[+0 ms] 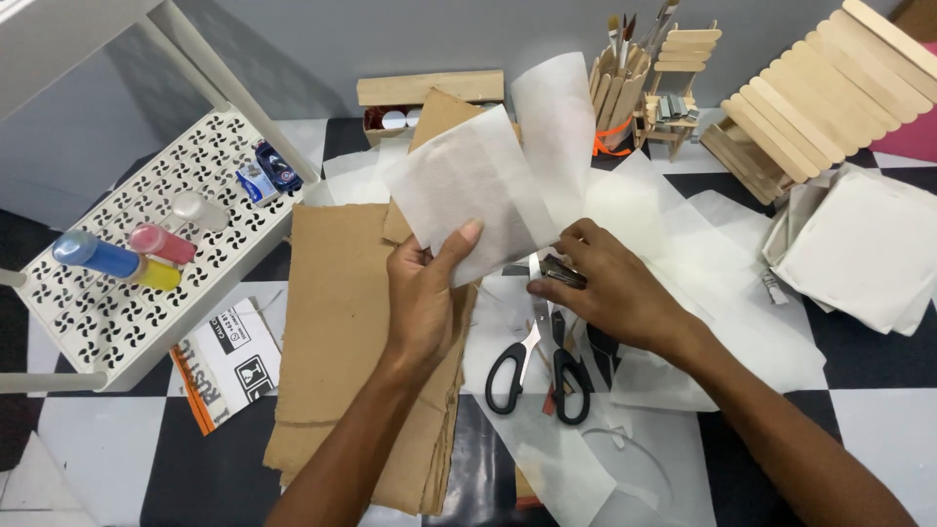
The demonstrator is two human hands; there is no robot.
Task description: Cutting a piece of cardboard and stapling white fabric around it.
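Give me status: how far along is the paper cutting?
Done: white offcuts lie around the scissors, so some cutting looks finished. In hand: the left hand holds up a white paper piece; the right hand pinches a small dark thing above the scissors, which lie on the floor, unheld. Left: the cardboard sheets look uncut, and the paint bottles lie untouched on the rack.
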